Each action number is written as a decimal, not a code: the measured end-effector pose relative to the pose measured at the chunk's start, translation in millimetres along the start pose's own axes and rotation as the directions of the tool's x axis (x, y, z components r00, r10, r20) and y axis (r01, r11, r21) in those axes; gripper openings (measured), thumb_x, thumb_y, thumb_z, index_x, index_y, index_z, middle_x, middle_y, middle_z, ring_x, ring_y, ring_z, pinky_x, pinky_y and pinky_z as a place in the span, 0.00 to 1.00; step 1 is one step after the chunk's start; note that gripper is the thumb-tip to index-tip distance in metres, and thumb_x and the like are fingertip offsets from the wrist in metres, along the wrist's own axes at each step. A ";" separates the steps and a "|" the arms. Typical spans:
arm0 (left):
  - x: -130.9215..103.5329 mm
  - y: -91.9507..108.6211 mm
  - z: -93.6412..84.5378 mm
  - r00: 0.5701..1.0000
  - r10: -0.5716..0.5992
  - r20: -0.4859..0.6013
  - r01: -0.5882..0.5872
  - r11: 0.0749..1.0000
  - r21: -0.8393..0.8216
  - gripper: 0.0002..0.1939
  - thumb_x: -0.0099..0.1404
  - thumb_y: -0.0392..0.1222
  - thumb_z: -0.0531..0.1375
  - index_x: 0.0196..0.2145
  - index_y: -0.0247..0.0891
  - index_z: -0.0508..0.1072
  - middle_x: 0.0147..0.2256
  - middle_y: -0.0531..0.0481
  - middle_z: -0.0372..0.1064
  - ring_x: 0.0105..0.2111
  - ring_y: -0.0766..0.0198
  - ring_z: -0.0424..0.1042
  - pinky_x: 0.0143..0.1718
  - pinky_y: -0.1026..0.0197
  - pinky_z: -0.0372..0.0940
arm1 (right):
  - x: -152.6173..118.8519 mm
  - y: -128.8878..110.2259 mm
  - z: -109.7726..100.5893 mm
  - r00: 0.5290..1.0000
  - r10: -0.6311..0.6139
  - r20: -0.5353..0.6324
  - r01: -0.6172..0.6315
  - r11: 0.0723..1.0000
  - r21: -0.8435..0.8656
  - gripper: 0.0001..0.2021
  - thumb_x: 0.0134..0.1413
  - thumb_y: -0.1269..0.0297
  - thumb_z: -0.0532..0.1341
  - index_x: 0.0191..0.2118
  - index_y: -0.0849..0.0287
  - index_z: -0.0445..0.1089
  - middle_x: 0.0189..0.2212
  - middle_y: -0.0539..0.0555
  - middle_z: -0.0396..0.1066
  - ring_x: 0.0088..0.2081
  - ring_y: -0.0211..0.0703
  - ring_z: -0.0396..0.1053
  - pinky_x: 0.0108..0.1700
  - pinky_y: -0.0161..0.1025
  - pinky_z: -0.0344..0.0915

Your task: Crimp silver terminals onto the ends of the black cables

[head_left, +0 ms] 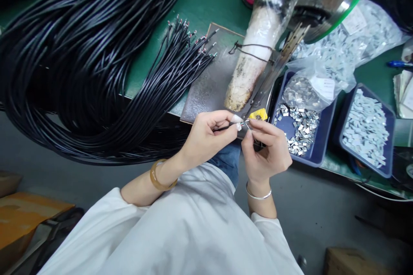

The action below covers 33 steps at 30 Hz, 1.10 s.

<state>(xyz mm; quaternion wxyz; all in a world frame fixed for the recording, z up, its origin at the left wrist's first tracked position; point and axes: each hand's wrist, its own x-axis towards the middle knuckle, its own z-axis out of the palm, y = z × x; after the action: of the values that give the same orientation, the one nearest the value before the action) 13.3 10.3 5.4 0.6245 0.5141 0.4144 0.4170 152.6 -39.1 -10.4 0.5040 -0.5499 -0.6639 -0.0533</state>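
Observation:
Thumb and index finger of my left hand point(208, 135) pinch a black cable point(223, 128) close to its end; white wraps cover two fingertips. Opposite it, my right hand point(267, 148) is closed in a pinch on a thin silvery piece point(247, 125) that meets the cable end. Whether this piece is a bare wire strand or a separate part is too small to tell. Just behind the fingertips lies a yellow block point(258, 114). Above them, a long plastic-wrapped, whitish-tipped arm point(250, 68) slants down, with a black tie around it.
Bundled black cables point(97, 43) spread across the left of the green table point(206, 2). On the right are a blue bin of small metal clips point(300, 131), a bin of pale flat pieces point(366, 129) and plastic bags point(342, 47). A brown board point(206, 90) lies beneath the arm.

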 end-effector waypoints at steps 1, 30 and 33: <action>-0.2 0.5 0.3 1.000 0.002 -0.005 -0.002 1.000 0.002 0.05 0.58 0.38 0.64 0.28 0.34 0.77 0.19 0.56 0.58 0.20 0.73 0.55 0.21 0.69 0.51 | 0.6 -0.1 -0.1 1.000 -0.001 -0.001 0.001 1.000 -0.007 0.09 0.54 0.77 0.66 0.38 0.57 0.71 0.40 0.53 0.80 0.41 0.41 0.79 0.44 0.40 0.77; -4.0 3.8 -9.5 0.990 -0.061 0.125 0.081 0.984 -0.161 0.14 0.64 0.48 0.66 0.31 0.33 0.73 0.18 0.55 0.65 0.17 0.74 0.61 0.19 0.70 0.55 | 1.3 1.3 0.8 1.000 0.005 0.029 -0.006 1.000 0.009 0.09 0.55 0.76 0.66 0.38 0.56 0.70 0.40 0.52 0.81 0.41 0.41 0.80 0.45 0.40 0.78; -3.0 4.5 -9.5 0.991 -0.058 0.121 0.078 0.984 -0.162 0.17 0.63 0.51 0.67 0.31 0.33 0.73 0.19 0.54 0.66 0.18 0.73 0.63 0.19 0.70 0.56 | 2.3 1.3 1.1 1.000 0.006 0.026 -0.007 0.999 0.032 0.10 0.54 0.78 0.66 0.38 0.57 0.70 0.41 0.54 0.81 0.41 0.41 0.80 0.45 0.39 0.77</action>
<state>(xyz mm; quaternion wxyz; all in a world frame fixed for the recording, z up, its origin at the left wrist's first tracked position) 3.0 10.8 8.9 0.7021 0.4691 0.3587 0.3979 153.3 -36.3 -9.9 0.5044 -0.5446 -0.6692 -0.0341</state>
